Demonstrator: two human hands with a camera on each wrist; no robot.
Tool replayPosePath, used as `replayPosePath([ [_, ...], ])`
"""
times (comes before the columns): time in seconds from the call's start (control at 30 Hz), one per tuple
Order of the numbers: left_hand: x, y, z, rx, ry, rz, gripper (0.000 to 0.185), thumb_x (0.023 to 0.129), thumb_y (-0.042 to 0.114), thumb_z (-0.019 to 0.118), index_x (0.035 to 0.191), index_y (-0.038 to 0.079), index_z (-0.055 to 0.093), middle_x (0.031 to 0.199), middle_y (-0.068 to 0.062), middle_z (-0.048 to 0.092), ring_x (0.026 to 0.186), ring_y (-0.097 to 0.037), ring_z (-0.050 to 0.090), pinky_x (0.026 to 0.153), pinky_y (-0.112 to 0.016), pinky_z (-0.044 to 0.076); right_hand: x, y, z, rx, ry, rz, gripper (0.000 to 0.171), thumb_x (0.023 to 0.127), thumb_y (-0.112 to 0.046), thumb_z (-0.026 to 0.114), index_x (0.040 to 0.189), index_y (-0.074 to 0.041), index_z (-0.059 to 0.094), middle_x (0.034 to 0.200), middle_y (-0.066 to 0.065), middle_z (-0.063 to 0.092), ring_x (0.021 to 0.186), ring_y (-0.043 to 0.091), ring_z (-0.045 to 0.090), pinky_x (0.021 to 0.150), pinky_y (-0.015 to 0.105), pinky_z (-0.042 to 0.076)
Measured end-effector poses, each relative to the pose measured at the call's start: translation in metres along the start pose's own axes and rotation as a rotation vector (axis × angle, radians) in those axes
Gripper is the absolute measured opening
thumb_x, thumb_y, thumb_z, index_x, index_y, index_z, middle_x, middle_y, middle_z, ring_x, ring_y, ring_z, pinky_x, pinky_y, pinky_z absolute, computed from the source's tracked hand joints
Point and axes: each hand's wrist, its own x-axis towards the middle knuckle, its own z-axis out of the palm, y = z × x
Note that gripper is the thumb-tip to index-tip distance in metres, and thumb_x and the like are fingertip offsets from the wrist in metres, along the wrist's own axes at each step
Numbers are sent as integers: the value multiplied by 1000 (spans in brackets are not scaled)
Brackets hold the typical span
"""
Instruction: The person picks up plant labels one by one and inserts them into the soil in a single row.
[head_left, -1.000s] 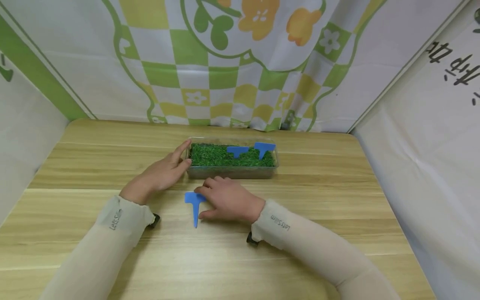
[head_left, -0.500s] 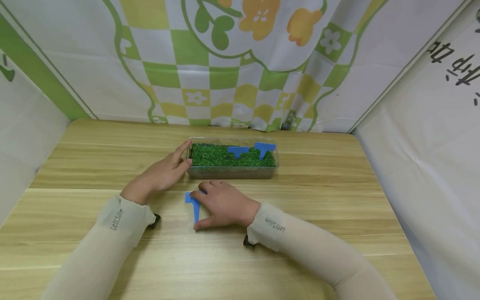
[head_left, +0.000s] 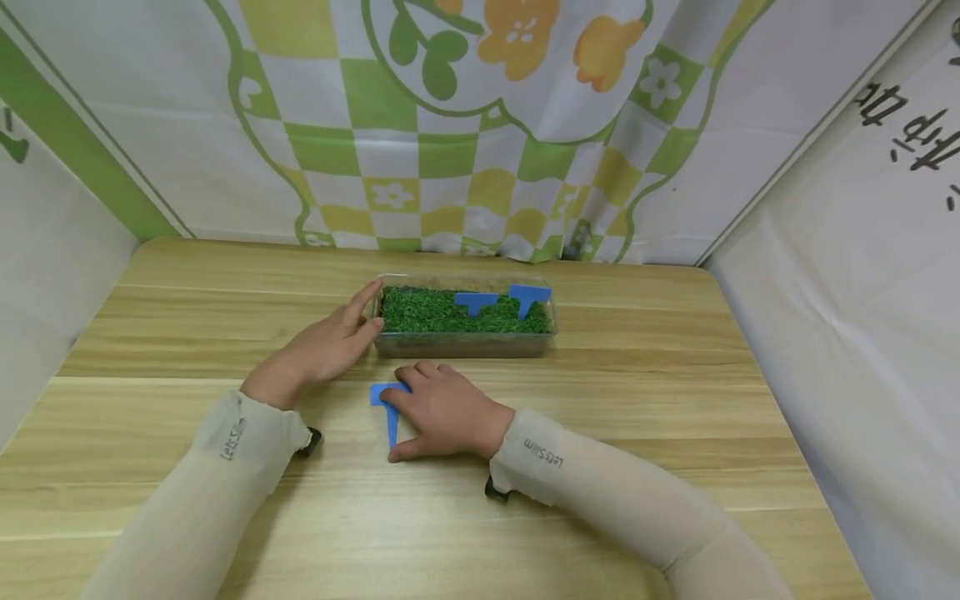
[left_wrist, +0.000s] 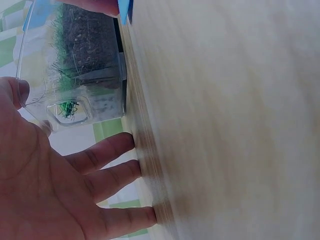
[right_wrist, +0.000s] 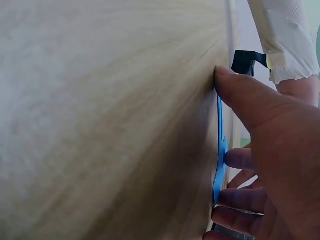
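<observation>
My left hand touches the left end of a clear plastic planter box, thumb and index finger at its corners. The other fingers are straight, tips down on the table in the left wrist view. My right hand holds a blue T-shaped plant label lying on the table in front of the box. Its thumb is at the label's pointed end and its index finger on the wide head. In the right wrist view the label shows edge-on, close to the tabletop. The fingers hide part of its head.
Green artificial grass over dark soil fills the box. Two more blue labels, a middle one and a right one, stand in it. Behind the wooden table hangs a checked curtain.
My right hand has moved slightly left and toward the body over the label, its thumb coming to the pointed end. The left hand and the box have not moved.
</observation>
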Motion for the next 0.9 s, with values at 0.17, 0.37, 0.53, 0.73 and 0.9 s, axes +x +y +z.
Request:
replayPosePath([
  [0.17,0,-1,0,-2,-2,-3,64,106,56,22,158,43,-14,148,-25,47,127,-50,52,101,-69,39,0,-1,2,-15,0,5,83,85,-79,53,147,-23,49,144,5,52,130,23,50,103,41,47],
  [0.37,0,-1,1,-2,4,2,65,106,55,22,159,42,-12,148,-25,47,128,-49,52,102,-69,38,-1,-3,0,-55,8,3,85,82,-83,51,141,-22,55,144,7,54,130,24,52,104,41,47],
  [0.53,0,-1,1,2,6,2,64,106,54,22,159,41,-13,147,-26,47,127,-50,52,102,-69,38,-2,-3,0,-67,17,3,82,83,-80,55,139,-21,57,147,9,53,130,24,53,103,40,49],
  [0.73,0,0,1,1,3,1,64,107,54,22,159,41,-13,147,-26,47,127,-51,52,102,-69,38,-2,-3,1,-42,12,7,82,84,-78,57,143,-21,54,147,8,52,130,23,52,102,39,50],
  [0.9,0,1,0,-2,-1,1,64,107,54,22,159,41,-13,147,-26,47,126,-50,53,99,-68,40,-3,-2,1,-20,16,8,80,84,-76,59,143,-21,54,145,5,54,129,23,53,101,39,50],
])
